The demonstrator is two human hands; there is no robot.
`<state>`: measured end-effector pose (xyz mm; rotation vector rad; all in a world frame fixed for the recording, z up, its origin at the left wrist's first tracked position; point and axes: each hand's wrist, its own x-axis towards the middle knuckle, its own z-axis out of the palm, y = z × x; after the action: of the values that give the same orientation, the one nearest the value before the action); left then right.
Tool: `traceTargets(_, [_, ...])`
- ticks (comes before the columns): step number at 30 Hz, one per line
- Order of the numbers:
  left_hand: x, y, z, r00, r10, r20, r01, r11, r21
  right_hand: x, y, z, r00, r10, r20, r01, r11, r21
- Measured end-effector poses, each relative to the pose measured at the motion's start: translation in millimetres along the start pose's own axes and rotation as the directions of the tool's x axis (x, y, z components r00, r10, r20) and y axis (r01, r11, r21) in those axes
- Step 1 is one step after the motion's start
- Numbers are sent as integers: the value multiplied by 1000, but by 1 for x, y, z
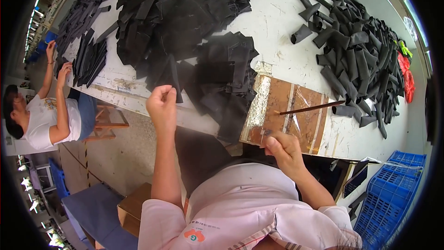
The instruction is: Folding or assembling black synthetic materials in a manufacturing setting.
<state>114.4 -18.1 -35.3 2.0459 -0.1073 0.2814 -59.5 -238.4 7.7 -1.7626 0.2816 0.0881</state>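
Note:
My left hand [162,104] is raised at the table's front edge, its thumb and fingers pinched on the lower end of a black fabric piece [172,76]. Behind it spreads a large heap of flat black fabric pieces [180,23]. A smaller stack of black pieces [226,67] lies nearer, partly over the table edge. My right hand [285,152] is closed, thumb on top, just in front of a brown board [273,95]. Whatever its fingers hold, if anything, is hidden. A thin dark stick with a pale tip [312,108] lies across the board.
Black fabric tubes [356,60] are piled on the white table [277,23] at right, beside a red plastic bag [406,76]. Blue crates [391,194] stand lower right. At left, a co-worker [51,115] sits handling black strips. A cardboard box [132,208] is lower left.

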Motion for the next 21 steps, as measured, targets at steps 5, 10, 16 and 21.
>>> traceTargets(5, [-32,59,-31,758,-399,516,651,517,-556,35,-10,35,923,74,378,-314,714,625])
traceTargets(10, [-72,61,-29,719,-363,593,658,630,-412,45,-10,62,876,77,477,-471,351,809])
traceTargets(16, [-105,67,-28,821,-283,497,571,378,-729,45,-10,65,896,214,388,-440,332,834])
traceTargets(21, [-109,61,-29,801,-287,525,598,372,-710,45,-6,66,890,237,390,-450,315,836])
